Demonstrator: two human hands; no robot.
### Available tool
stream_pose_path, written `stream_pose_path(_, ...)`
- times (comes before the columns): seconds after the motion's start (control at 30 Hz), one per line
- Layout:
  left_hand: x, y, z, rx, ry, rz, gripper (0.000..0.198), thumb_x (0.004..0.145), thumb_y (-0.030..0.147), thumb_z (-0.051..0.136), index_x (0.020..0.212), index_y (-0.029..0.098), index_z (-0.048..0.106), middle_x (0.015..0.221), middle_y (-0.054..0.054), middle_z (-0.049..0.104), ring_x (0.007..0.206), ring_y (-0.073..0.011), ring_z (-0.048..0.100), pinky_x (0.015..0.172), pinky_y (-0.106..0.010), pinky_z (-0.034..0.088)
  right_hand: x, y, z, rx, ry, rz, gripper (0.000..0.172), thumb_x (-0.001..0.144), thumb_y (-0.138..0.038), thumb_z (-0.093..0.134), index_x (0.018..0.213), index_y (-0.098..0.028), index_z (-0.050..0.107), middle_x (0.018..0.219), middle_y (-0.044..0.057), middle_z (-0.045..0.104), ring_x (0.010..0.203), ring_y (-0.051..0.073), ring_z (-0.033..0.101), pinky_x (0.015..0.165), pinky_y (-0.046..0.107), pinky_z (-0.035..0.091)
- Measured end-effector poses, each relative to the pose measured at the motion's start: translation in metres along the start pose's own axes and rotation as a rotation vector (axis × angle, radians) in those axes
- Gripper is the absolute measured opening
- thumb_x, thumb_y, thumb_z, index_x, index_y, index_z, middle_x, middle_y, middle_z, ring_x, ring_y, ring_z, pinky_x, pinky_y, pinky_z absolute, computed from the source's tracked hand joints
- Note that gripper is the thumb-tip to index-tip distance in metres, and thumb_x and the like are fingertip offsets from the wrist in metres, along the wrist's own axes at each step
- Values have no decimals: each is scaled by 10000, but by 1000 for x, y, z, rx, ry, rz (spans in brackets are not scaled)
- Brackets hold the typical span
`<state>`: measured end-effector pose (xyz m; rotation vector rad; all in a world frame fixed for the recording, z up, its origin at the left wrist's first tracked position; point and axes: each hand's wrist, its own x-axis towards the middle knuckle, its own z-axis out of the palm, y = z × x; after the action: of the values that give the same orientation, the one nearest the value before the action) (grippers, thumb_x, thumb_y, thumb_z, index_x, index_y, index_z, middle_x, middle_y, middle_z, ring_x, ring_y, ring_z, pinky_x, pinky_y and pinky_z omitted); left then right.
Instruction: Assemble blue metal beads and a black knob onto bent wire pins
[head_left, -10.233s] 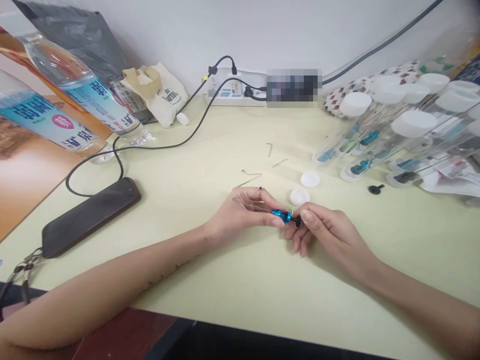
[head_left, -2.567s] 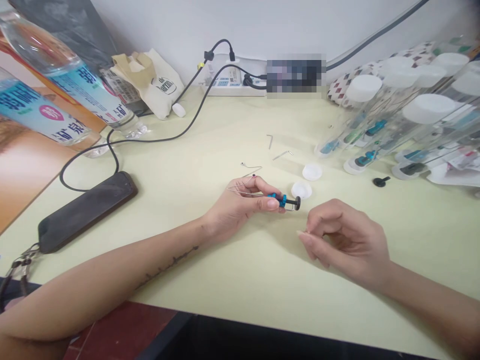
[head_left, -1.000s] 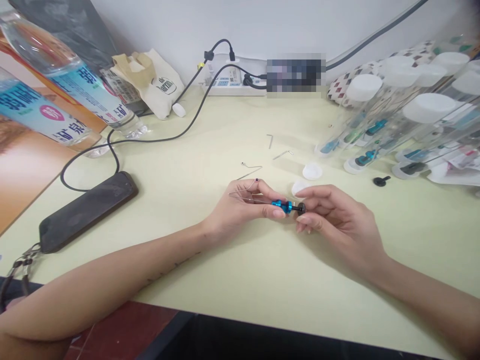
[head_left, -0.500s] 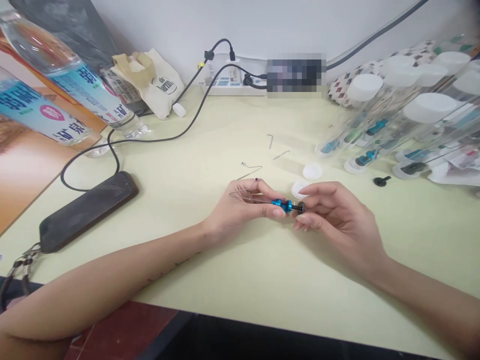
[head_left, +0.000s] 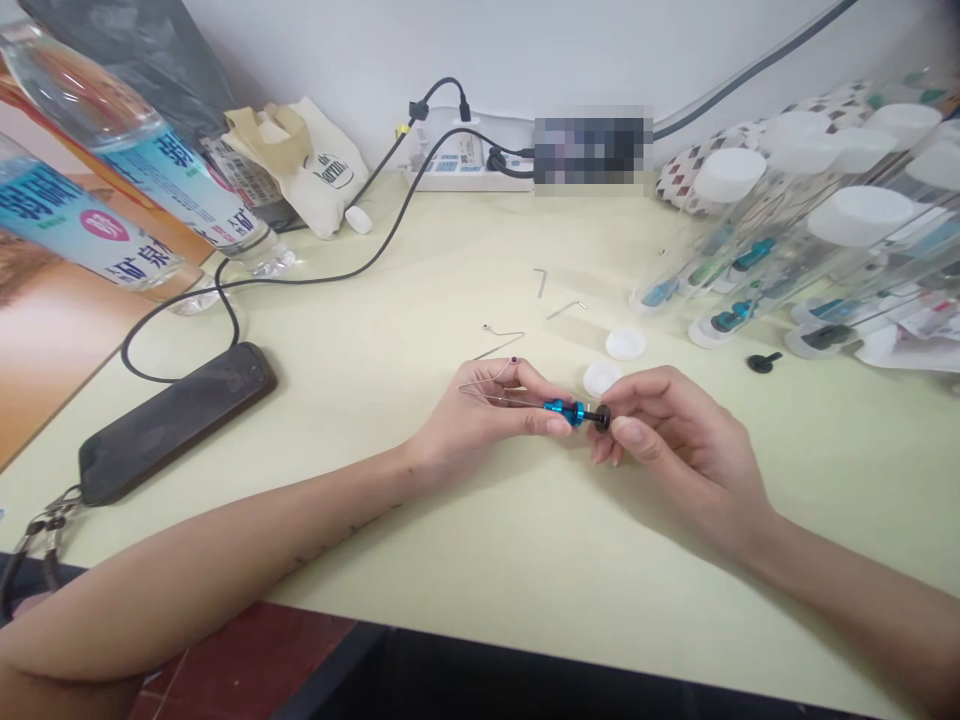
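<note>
Between its thumb and fingers my left hand [head_left: 499, 405] grips a small blue metal fitting [head_left: 574, 412]. A thin bent wire [head_left: 480, 387] with a small dark bead at its end runs back from the fitting over that hand. Out of the fitting's right end sticks a black disc-headed screw [head_left: 602, 418]. My right hand [head_left: 686, 450] is closed around the disc's edge, the thumb at its right side and the fingertips partly hidden behind it. Just above lies a white round cap [head_left: 601, 378], close to my right index finger.
Another white cap [head_left: 625, 343], two hex keys [head_left: 541, 283] and a bent wire [head_left: 501, 343] lie behind my hands. Capped clear tubes [head_left: 727, 250] stand at right near a loose black disc-headed piece [head_left: 763, 362]. A black power bank [head_left: 176, 425] with a cable and water bottles [head_left: 176, 180] are left.
My right thumb has slid a little to the right along the disc, so more of the black disc shows. My left hand and the blue fitting stay nearly still.
</note>
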<state>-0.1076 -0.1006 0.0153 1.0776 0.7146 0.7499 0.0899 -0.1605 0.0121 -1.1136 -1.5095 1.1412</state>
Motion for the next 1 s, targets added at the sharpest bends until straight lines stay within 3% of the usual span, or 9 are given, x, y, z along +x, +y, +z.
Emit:
stream_pose_path(0.17,-1,0,0,-12,-15,1,153,641,126,792,754,147,691,804,-2,737,734,-110,691,741,-229,556,1,0,-1,7,-27,-3,129,945,-314,496,982,-217,572,724,5,652,643,119,631,573,247,507)
stream_pose_path(0.7,1,-5,-3,-75,-4,17,142,662,107,776,764,136,681,785,7,725,752,-111,689,768,-254,550,1,1,-3,114,-162,92,423,967,-491,347,884,-158,595,735,54,651,587,115,606,516,237,472)
stream_pose_path(1.0,4,-4,-4,-106,45,-10,150,652,112,787,752,145,680,802,22,723,755,-108,695,796,-271,549,-4,1,-5,112,-194,-28,435,964,-493,348,1050,-185,643,741,41,628,626,114,570,561,243,459)
